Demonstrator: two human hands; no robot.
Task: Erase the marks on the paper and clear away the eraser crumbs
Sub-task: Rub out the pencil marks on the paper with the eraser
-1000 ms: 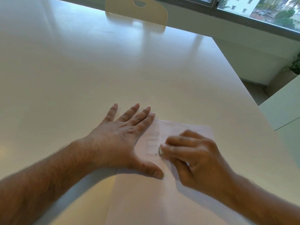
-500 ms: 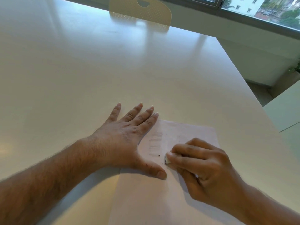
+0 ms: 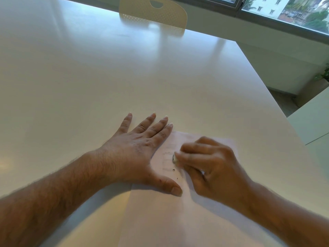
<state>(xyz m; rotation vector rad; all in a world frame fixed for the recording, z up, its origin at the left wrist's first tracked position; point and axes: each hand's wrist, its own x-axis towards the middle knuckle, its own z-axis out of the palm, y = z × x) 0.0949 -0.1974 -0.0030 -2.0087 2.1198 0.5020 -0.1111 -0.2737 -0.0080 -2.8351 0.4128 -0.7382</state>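
Note:
A white sheet of paper [image 3: 160, 216] lies on the white table [image 3: 124, 77] near its front edge. My left hand [image 3: 137, 154] lies flat, fingers spread, across the paper's left edge, thumb on the sheet. My right hand [image 3: 210, 168] pinches a small white eraser [image 3: 175, 158], its dirty tip pressed on the paper. Faint pencil marks [image 3: 168, 154] run in rows between my two hands. A few dark eraser crumbs [image 3: 175, 173] lie just below the eraser.
A cream perforated chair back [image 3: 153, 13] stands at the table's far side. The table's right edge runs diagonally, with another white surface [image 3: 313, 118] beyond it. A window [image 3: 284, 9] lines the back wall.
My right hand with the eraser has moved back up the sheet after a stroke toward me. More dark crumbs lie on the paper. My left hand has stayed put.

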